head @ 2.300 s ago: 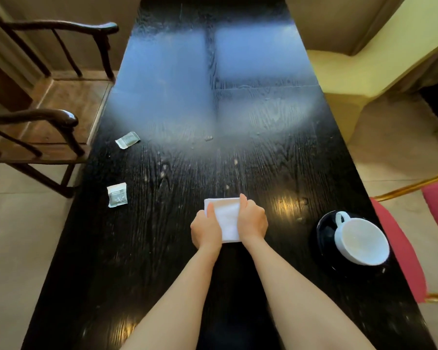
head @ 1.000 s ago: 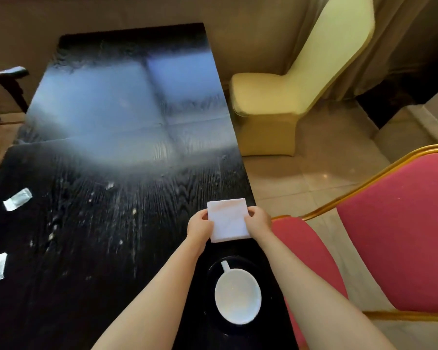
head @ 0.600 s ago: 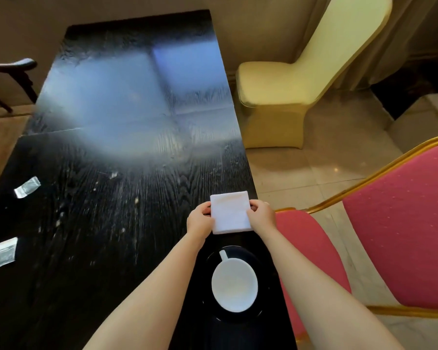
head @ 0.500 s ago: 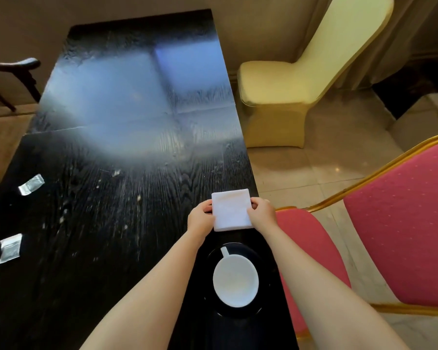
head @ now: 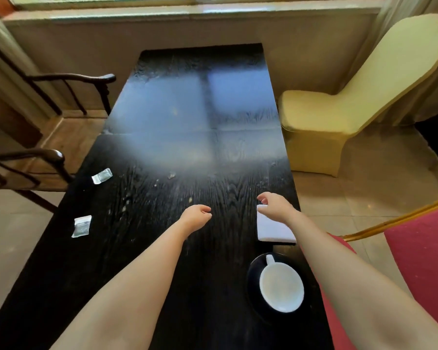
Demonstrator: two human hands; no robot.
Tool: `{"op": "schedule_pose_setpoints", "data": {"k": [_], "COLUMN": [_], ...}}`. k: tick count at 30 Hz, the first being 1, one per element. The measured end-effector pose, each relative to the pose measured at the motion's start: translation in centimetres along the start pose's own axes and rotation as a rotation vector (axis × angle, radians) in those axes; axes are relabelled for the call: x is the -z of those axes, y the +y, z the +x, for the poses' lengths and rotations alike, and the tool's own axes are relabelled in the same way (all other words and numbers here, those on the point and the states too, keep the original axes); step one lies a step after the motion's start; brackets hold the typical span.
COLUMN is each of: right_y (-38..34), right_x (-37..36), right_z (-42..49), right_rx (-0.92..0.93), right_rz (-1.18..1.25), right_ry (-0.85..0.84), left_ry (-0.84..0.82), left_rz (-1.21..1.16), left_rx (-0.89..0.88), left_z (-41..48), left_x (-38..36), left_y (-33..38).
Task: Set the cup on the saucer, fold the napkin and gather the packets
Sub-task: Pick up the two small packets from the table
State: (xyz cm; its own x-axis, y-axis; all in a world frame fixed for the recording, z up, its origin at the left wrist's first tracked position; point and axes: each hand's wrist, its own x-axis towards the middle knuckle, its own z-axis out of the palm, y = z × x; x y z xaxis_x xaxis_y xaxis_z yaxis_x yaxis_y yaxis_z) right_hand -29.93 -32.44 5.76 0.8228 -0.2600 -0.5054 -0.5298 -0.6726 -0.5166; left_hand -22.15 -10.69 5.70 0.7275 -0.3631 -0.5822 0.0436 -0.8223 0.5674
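A white cup (head: 281,286) stands on a dark saucer (head: 253,294) near the table's right edge. Just beyond it lies the folded white napkin (head: 271,229), flat on the black table (head: 187,137). My right hand (head: 276,205) hovers over the napkin's far end, fingers loosely curled and apart, holding nothing. My left hand (head: 196,217) hangs over the table's middle, also loosely curled and holding nothing. Two small clear packets lie at the left: one nearer (head: 81,226), one farther (head: 101,176).
Dark wooden armchairs (head: 48,160) stand along the table's left side. A yellow covered chair (head: 352,102) is at the far right, a red chair with a gold frame (head: 420,253) at the near right. A window sill runs behind the table.
Both hands have let go of the folded napkin, which now lies on the table beyond the cup. My left hand has moved left, away from it. The camera has tilted up.
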Motion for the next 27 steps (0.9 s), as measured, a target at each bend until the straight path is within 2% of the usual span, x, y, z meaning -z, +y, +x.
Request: {"op": "schedule_pose_setpoints", "data": {"k": [7, 15, 21, 27], "right_y": [-11.4, -24.7, -32.0, -36.2], "right_x": [-7.1, -17.9, -25.2, -31.3], "right_z": [2.7, 6.7, 9.1, 10.9], "right_rx": [0.039, 0.074, 0.119, 0.225], "right_rz": [-0.1, -0.2, -0.147, -0.163], "right_ry": [-0.137, -0.226, -0.198, -0.05], "left_ry": [0.072, 0.113, 0.225, 0.31], "left_rz": [0.056, -0.032, -0.114, -0.172], "left_rx": [0.069, 0.122, 0.184, 0.126], "left_z": [-1.7, -0.8, 0.7, 2.2], "left_x": [9.8, 19.6, 22.7, 21.7], "left_y": [-10.5, -23.9, -31.9, -35.7]}}
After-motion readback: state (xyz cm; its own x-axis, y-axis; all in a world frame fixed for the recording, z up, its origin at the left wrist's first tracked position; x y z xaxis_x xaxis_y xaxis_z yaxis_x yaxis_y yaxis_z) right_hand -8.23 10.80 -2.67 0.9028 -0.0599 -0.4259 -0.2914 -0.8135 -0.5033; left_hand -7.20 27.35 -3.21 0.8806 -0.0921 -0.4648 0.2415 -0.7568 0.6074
